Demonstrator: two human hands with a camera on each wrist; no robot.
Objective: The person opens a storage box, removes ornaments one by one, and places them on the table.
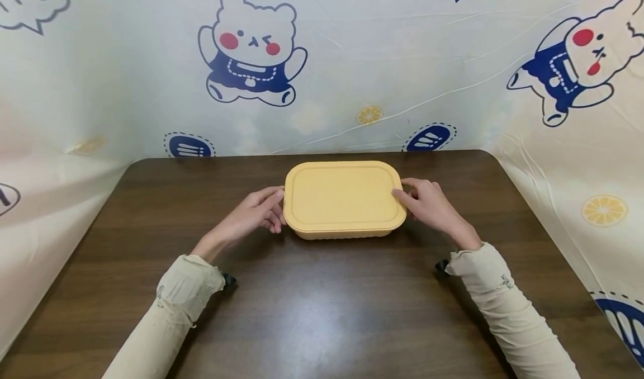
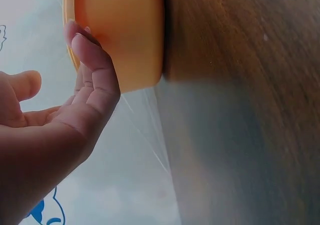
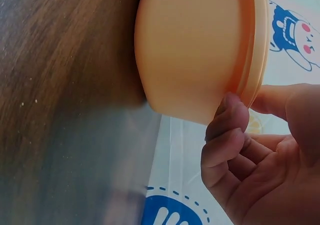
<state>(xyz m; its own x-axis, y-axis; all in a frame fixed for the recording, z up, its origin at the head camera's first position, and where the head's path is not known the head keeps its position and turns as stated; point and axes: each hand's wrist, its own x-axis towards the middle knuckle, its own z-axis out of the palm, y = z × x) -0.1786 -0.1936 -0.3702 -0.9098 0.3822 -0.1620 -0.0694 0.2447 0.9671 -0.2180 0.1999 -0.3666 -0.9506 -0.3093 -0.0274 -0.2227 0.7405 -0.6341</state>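
Note:
A yellow rectangular container (image 3: 195, 50) with rounded corners stands on the table, its flat lid (image 1: 344, 194) on top. At its right end my right hand (image 1: 430, 203) pinches the lid's edge, thumb on the top and bent fingers under the rim. My left hand (image 1: 255, 211) is at the opposite end. In the left wrist view, its fingertips (image 2: 87, 50) are at the container's side just under the rim, while the thumb stands apart from it. What is inside the container is hidden by the lid.
The dark wooden table (image 1: 322, 301) has rounded far corners, and the container sits near its back edge. Behind and beside it hangs a pale cloth (image 1: 332, 60) printed with cartoon bears and orange slices. Both forearms wear light sleeves (image 1: 186, 289) with a small black thing at each cuff.

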